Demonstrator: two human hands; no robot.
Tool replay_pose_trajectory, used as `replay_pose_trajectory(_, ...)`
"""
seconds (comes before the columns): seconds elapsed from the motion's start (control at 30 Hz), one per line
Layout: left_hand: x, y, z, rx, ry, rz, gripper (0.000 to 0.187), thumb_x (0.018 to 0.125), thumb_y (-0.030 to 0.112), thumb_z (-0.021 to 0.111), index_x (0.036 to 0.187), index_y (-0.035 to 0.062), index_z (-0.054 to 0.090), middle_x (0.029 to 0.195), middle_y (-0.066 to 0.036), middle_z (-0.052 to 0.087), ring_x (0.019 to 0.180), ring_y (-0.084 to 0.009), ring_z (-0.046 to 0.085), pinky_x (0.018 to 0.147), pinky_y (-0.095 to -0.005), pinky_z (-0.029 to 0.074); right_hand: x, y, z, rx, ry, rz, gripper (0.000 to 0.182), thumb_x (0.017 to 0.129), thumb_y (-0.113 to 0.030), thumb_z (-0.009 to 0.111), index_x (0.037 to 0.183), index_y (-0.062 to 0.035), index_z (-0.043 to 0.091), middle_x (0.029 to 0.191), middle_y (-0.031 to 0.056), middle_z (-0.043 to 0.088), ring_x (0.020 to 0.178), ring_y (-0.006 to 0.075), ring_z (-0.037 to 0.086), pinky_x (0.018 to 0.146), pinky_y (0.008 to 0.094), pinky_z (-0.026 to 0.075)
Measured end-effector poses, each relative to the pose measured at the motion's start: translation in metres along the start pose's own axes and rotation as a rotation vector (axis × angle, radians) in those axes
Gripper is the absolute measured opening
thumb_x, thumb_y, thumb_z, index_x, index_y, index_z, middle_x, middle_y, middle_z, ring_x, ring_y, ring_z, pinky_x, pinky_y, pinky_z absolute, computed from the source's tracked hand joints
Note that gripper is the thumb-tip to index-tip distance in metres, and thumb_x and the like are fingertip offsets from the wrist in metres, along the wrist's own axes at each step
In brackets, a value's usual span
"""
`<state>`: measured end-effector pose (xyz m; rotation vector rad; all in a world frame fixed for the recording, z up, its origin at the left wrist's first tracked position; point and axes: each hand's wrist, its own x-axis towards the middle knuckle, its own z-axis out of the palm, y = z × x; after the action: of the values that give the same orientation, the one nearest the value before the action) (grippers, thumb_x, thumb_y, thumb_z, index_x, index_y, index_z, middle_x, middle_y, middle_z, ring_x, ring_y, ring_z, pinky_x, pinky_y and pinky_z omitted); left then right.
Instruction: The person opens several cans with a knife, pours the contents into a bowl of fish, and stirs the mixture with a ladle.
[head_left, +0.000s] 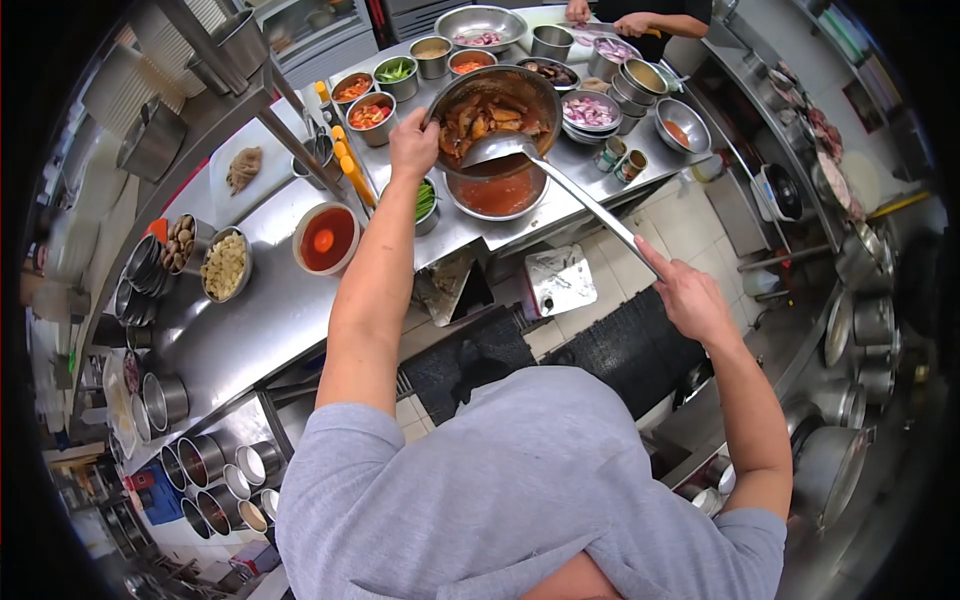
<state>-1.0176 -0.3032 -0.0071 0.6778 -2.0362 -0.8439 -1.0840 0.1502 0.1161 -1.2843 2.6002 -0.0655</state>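
Observation:
My left hand point(413, 145) grips the rim of a metal bowl point(548, 95) holding brown, saucy chunks of food point(490, 120). The bowl is tilted above a second metal bowl point(520, 207) with reddish-brown sauce in it. My right hand point(690, 297) is closed around the end of a long metal handle point(600, 212). At its far end, the ladle's head point(497, 148) rests over the food at the near side of the tilted bowl. A container of green vegetables point(426, 200) stands beside my left forearm, partly hidden by it.
A tub of red sauce point(326, 238) and a bowl of pale cubes point(226, 264) stand left on the steel counter point(270, 310). Small cans point(630, 166) and a bowl of chopped onion point(590, 111) are at right. Another person's hands point(632, 24) work at the far end.

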Motion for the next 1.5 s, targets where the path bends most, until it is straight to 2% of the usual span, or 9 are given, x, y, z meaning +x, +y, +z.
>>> replay_pose_trajectory(0.13,-0.001,0.002,-0.001,0.017,-0.014,0.005,0.015,0.084,0.018,0.06,0.086,0.0028,0.061,0.073,-0.021,0.059,0.07,-0.0401,0.061,0.065,-0.0438,0.048,-0.003,0.001,0.003,0.012,0.007,0.008,0.073,0.091,-0.009,0.06,0.152,-0.0369,0.033,0.086,0.0159,0.063,0.079,0.0372,0.065,0.076,0.0482,0.051)
replay_pose_trajectory(0.3,0.002,0.011,-0.003,-0.004,0.003,0.066,0.019,0.084,0.015,0.059,0.098,0.0078,0.069,0.077,-0.018,0.065,0.072,-0.0354,0.066,0.067,-0.0404,0.051,-0.004,0.002,0.004,0.017,0.019,0.011,0.073,0.091,-0.01,0.06,0.152,-0.037,0.033,0.086,0.0158,0.063,0.079,0.0375,0.065,0.075,0.0482,0.051)
replay_pose_trajectory(0.5,0.006,0.017,-0.002,-0.045,0.001,0.05,0.021,0.084,0.014,0.059,0.101,0.0081,0.07,0.079,-0.017,0.067,0.074,-0.034,0.067,0.069,-0.0392,0.052,-0.006,0.002,0.0,0.012,0.029,0.021,0.072,0.091,-0.01,0.061,0.152,-0.0365,0.033,0.086,0.0157,0.063,0.079,0.0374,0.065,0.075,0.0478,0.051)
replay_pose_trajectory(1.0,0.012,0.03,-0.005,-0.016,-0.014,0.084,0.02,0.085,0.013,0.059,0.101,0.0067,0.069,0.077,-0.017,0.066,0.07,-0.0319,0.066,0.067,-0.0383,0.051,-0.007,0.009,0.0,0.042,0.051,0.011,0.07,0.092,-0.01,0.058,0.152,-0.0368,0.034,0.084,0.0158,0.062,0.077,0.0373,0.065,0.074,0.048,0.051)
replay_pose_trajectory(1.5,0.015,0.032,-0.01,-0.044,-0.005,0.077,0.021,0.086,0.013,0.058,0.103,0.007,0.069,0.08,-0.018,0.068,0.074,-0.0324,0.069,0.069,-0.0374,0.052,-0.003,0.01,0.004,0.031,0.074,-0.014,0.071,0.091,-0.01,0.059,0.152,-0.0369,0.033,0.082,0.0156,0.061,0.075,0.0375,0.064,0.071,0.0487,0.05)
